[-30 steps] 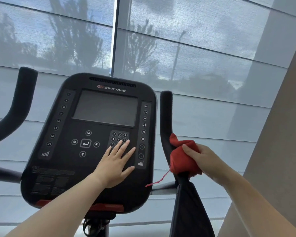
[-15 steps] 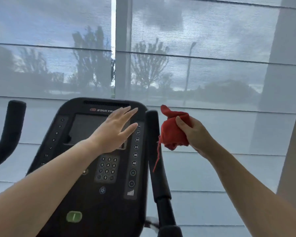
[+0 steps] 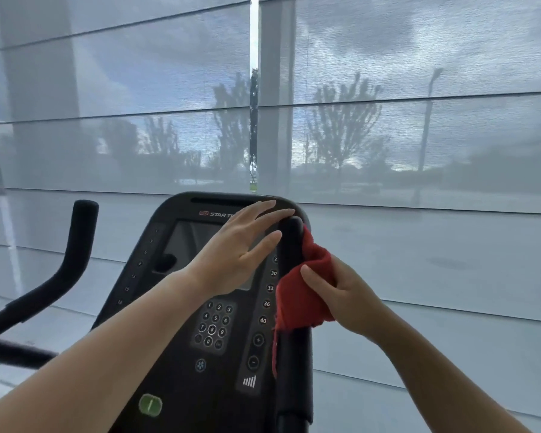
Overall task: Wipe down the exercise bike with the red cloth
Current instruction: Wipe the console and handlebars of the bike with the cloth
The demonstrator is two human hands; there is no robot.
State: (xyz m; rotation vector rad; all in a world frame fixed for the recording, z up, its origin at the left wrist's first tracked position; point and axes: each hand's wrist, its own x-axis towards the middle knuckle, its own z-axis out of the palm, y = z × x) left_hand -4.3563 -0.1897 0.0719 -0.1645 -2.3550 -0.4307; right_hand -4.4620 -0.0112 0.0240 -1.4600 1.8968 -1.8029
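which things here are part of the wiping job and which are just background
In the job: red cloth, gripped by the right hand against the right handlebar; bike console; left handlebar; left hand.
Just there: window blinds; trees outside.

We face the bike — its black console tilts toward us, with a dark screen, number keys and a green button. The red cloth is bunched over the upright right grip, a loose thread hanging down — our right hand pinches it there.
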